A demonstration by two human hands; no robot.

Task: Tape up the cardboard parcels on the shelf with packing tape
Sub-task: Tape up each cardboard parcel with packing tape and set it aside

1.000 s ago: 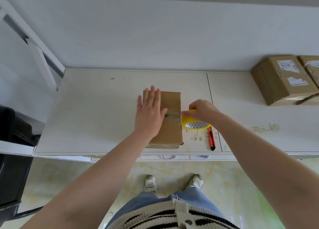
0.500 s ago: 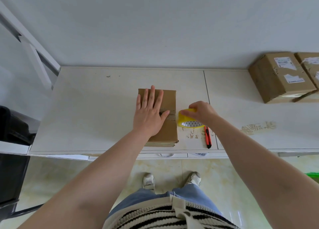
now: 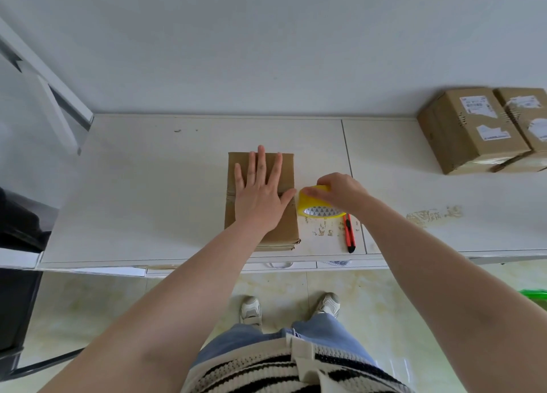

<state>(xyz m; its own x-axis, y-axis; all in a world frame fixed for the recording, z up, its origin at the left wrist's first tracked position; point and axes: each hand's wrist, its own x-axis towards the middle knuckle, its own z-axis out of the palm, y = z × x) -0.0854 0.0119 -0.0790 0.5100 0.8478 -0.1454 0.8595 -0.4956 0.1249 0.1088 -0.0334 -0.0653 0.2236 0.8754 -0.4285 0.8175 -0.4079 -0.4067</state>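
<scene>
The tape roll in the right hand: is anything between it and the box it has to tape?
Nothing visible. The tape roll sits right at the box's right edge, where the left hand presses flat on top.

Materials/finish: mostly matt cardboard on a worn, pale laminate-looking top.

Flat parcel (image 3: 261, 197) is showing plain brown matt cardboard, layered edges visible at the near end. Tape roll (image 3: 318, 204) is looking like glossy yellow plastic film, patterned liner showing inside the core. Shelf (image 3: 148, 185) surface is reading smooth, low sheen, with scuffed residue patches. Cutter (image 3: 349, 233) is looking like orange plastic with a black tip. Far boxes (image 3: 470, 132) are showing matt cardboard with torn white paper labels and shiny tape bands.
</scene>
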